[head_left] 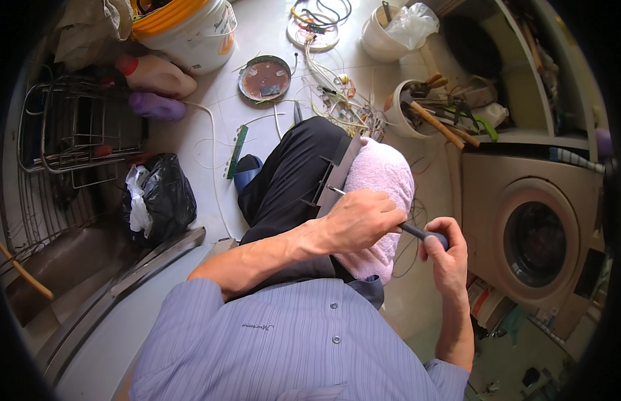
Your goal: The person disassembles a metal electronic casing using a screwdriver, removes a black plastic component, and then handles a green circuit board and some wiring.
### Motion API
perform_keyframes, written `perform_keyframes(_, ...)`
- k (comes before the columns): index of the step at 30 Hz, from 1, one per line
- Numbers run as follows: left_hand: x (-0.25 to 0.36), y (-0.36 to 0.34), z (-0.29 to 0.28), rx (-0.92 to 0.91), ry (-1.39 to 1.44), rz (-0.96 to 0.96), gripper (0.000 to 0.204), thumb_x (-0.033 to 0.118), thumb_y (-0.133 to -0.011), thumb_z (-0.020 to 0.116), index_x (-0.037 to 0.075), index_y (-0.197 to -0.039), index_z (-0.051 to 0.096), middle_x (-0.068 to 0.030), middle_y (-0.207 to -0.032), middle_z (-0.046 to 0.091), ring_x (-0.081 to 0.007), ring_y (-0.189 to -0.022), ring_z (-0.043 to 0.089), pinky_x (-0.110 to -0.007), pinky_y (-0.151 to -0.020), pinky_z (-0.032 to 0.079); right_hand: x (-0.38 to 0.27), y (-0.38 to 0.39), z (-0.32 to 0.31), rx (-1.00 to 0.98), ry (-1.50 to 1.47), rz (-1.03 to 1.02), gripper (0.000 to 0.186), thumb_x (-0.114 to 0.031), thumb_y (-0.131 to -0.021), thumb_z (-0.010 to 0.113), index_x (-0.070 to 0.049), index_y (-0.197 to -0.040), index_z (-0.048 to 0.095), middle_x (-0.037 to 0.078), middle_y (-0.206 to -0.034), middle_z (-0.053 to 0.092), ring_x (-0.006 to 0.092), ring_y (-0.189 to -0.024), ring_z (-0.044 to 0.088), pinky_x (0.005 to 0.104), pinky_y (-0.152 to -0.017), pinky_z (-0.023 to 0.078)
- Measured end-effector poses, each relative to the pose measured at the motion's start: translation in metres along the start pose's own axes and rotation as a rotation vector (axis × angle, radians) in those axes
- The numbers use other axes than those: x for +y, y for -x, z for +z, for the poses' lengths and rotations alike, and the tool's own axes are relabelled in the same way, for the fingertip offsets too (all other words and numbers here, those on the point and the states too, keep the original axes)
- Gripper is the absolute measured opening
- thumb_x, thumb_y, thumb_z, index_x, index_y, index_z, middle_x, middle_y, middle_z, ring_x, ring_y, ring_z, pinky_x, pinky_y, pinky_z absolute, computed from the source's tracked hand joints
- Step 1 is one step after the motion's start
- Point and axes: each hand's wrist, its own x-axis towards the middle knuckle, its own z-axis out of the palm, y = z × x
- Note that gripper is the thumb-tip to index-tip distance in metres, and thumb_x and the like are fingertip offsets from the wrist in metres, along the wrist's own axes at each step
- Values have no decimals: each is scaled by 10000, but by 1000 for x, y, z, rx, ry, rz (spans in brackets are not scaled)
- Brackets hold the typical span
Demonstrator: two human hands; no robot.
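Along the left wall of this cluttered, pale-tiled room, a wire rack (83, 140) stands near a knotted black plastic bag (169, 194). Just right of it and farther off, a purple bottle (150, 105) and a peach bottle (160, 79) lie below a white bucket (207, 47). Next along the floor come a narrow green circuit board (237, 150) and a round, dark-rimmed plate (265, 75).

At the centre, someone in a blue striped shirt (290, 334) sits with a flat grey metal strip (336, 174) lying along the lap. The left grip (364, 217), a bare hand, is clenched around a slim dark-handled tool (416, 231), whose metal tip pokes out over the strip; from where I stand, I cannot tell whether they touch. Beneath that hand, a pink towel (384, 167) covers the right knee. The right grip (447, 254) grasps the rear of the tool's handle, thumb and fingers curled round it.

Beyond the towel, tangled wires (344, 100) spread beside a bucket of wooden-handled tools (399, 113). Farthest right stands a front-loading washing machine (484, 214).
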Motion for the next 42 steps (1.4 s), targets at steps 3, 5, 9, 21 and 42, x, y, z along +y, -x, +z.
perform_keyframes(3, -1, 4, 3, 20, -4, -1, 196, 189, -848, 758, 97, -979, 645, -49, -767, 568, -244, -757, 615, -388, -660, 504, -5, -2, -15, -91, -127, 307, 93, -92, -975, 669, -20, -950, 617, -14, -780, 559, 51, -667, 492, 222, -597, 391)
perform_keyframes(5, 2, 2, -1, 20, -12, -8, 188, 188, -847, 760, 96, -964, 645, -50, -778, 576, -243, -766, 616, -390, -676, 505, 2, -3, -17, -88, 6, 241, 83, -92, -979, 662, -22, -952, 624, -36, -771, 539, 38, -676, 467, 223, -592, 367)
perform_keyframes(9, 10, -1, -2, -54, -20, -59, 179, 171, -832, 772, 94, -940, 652, -50, -788, 587, -245, -777, 614, -399, -708, 506, 7, -1, -3, -4, 271, -69, 96, -92, -960, 685, -29, -998, 623, -49, -770, 518, 42, -690, 454, 225, -601, 363)
perform_keyframes(21, 10, -2, 1, -63, -9, -37, 186, 200, -840, 773, 98, -949, 663, -32, -813, 621, -247, -804, 624, -413, -759, 491, 10, 2, 9, 64, 362, -147, 89, -29, -961, 671, -19, -1049, 659, -21, -771, 566, 65, -685, 516, 223, -624, 428)
perform_keyframes(42, 22, -2, -16, 13, -25, 56, 189, 155, -802, 798, 101, -928, 668, -72, -889, 660, -236, -903, 648, -405, -816, 484, 35, -2, 11, -51, 1113, -618, 221, -75, -806, 769, -29, -995, 664, 124, -849, 650, 318, -792, 634, 403, -668, 496)
